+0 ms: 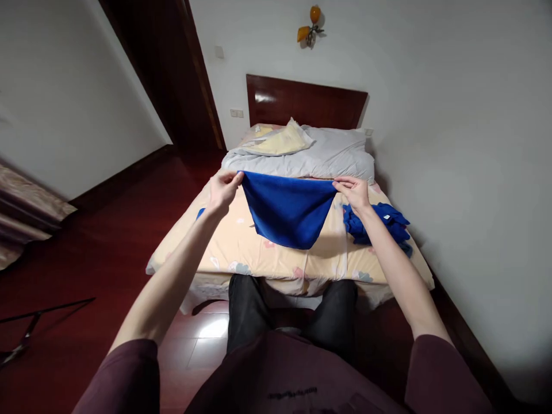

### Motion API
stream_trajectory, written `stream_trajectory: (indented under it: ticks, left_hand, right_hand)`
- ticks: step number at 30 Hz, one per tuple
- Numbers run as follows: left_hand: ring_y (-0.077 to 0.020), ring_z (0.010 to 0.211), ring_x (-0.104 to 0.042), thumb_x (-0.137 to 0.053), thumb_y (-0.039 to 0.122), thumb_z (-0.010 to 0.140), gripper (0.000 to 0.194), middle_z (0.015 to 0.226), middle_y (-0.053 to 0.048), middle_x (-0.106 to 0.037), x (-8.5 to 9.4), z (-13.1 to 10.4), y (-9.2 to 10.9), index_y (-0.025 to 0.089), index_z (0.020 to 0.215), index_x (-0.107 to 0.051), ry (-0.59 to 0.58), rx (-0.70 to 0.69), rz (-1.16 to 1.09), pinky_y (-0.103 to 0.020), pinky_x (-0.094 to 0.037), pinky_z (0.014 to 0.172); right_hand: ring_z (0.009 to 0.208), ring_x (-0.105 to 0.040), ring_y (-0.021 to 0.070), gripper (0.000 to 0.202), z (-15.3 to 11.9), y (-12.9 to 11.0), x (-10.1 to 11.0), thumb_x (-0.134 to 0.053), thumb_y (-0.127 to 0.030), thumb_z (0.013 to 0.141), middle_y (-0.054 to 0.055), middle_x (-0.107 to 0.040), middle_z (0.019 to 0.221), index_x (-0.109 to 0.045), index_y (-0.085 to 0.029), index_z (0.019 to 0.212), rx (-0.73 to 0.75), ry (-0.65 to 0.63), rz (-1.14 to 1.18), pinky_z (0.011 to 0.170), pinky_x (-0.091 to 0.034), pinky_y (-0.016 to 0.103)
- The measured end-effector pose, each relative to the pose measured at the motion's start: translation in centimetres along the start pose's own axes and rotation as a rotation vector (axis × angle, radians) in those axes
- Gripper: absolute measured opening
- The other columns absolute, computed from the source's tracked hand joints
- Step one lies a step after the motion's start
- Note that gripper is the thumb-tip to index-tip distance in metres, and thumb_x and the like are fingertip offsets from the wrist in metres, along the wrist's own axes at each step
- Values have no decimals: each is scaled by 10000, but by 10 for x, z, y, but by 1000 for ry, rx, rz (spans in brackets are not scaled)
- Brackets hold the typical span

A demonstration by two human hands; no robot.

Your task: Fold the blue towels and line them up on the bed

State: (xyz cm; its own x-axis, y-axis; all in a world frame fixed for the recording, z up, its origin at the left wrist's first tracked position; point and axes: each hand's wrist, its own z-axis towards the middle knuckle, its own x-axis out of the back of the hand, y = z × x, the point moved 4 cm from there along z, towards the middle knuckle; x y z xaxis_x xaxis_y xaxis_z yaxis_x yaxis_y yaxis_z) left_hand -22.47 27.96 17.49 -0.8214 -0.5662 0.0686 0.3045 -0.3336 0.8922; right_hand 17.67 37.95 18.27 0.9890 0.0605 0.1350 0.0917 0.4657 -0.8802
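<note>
Bed (241,247) fills the middle of the view, pale floral sheet, dark wood headboard (302,103) at the far end. Grey duvet (332,155) bunched at the head, yellow pillow (280,141) on top of it. Blue towel (288,210) stretched out above the sheet, lower edge sagging onto the bed. Pile of blue cloths (388,221) on the bed's right side, just beside the right forearm. Left hand (223,190) pinched on the towel's left top corner, right hand (354,191) pinched on its right top corner.
</note>
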Motion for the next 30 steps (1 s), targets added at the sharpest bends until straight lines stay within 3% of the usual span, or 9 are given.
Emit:
stream_trajectory:
  ticks: [4,10,18,22,26,30]
  left_hand:
    - [-174,746,-639,-836,555,720,471,740,-47,-680,-10,-2,24,114,845,-726,33,21,-45,-280,-524,710]
    - [-181,760,-656,-856,545,704,464,745,-51,-692,-4,-34,38,117,847,-749,-16,12,-19,-275,-541,693]
    - [-162,656,-613,-840,431,734,286,680,-45,-652,28,-100,20,159,791,-775,-233,201,0,-278,-505,603]
    - [-193,686,-618,-864,433,723,267,698,-70,-664,41,-125,13,181,757,-782,-333,338,16,-323,-513,620]
    - [-234,747,-638,-899,468,691,315,744,-95,-688,43,-122,-6,182,764,-789,-348,396,38,-363,-519,651]
    - [-212,713,-619,-922,471,657,355,706,-82,-676,23,-94,-43,163,757,-776,-337,391,10,-352,-517,650]
  right_hand:
    - [841,-740,204,492,-19,-20,19,-932,-518,637,49,-768,844,-749,-189,954,23,57,-13,794,-619,326]
    - [869,-743,211,489,-64,-32,45,-939,-508,642,43,-761,860,-730,-202,960,-8,91,-17,800,-617,329]
    - [727,-734,190,498,-157,-30,64,-981,-488,566,33,-749,763,-754,-184,888,-255,87,16,719,-610,313]
    - [736,-742,216,506,-187,-20,63,-994,-505,534,54,-755,763,-769,-197,867,-369,70,46,752,-622,356]
    - [782,-747,238,504,-190,-3,59,-997,-504,522,73,-764,808,-782,-217,876,-422,49,57,807,-634,400]
    - [795,-728,207,536,-162,26,46,-999,-459,495,56,-752,843,-770,-206,907,-423,28,54,800,-626,367]
